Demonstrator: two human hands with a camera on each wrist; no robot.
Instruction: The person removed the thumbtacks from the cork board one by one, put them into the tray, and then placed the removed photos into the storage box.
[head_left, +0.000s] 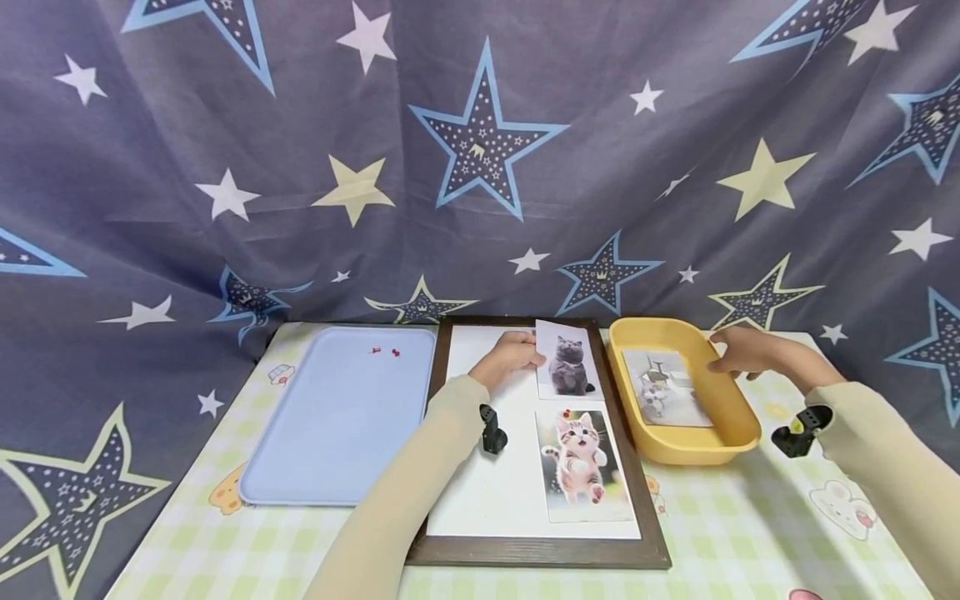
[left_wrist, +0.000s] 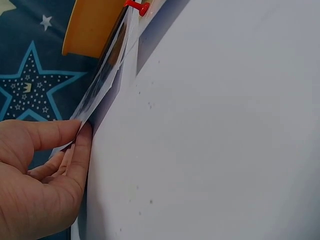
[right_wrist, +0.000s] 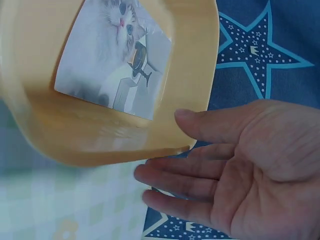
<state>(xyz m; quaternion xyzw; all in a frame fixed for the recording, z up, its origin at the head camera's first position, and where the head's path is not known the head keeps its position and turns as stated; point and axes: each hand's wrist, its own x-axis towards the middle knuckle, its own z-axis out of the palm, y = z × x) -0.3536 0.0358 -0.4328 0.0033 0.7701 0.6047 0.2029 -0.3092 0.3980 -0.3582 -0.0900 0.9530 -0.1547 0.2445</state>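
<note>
My left hand [head_left: 510, 358] pinches the left edge of a photo of a grey cat [head_left: 572, 367] between thumb and fingers. The photo lies over the upper right of a white board [head_left: 487, 500] with a brown frame; in the left wrist view it is seen nearly edge-on. Below it is a kitten photo [head_left: 579, 479] with a red push pin [head_left: 567, 413] at its top. My right hand [right_wrist: 270, 155] is at the right rim of a yellow basin [head_left: 723, 404], thumb over the inner side, the other fingers loosely extended outside. A cat photo [right_wrist: 112, 60] lies in the basin.
To the left of the board lies a pale blue tray [head_left: 337, 425] bearing red push pins [head_left: 396, 352] near its far edge. A green checked tablecloth [head_left: 750, 533] covers the table. Behind it hangs a dark curtain [head_left: 525, 275] with stars.
</note>
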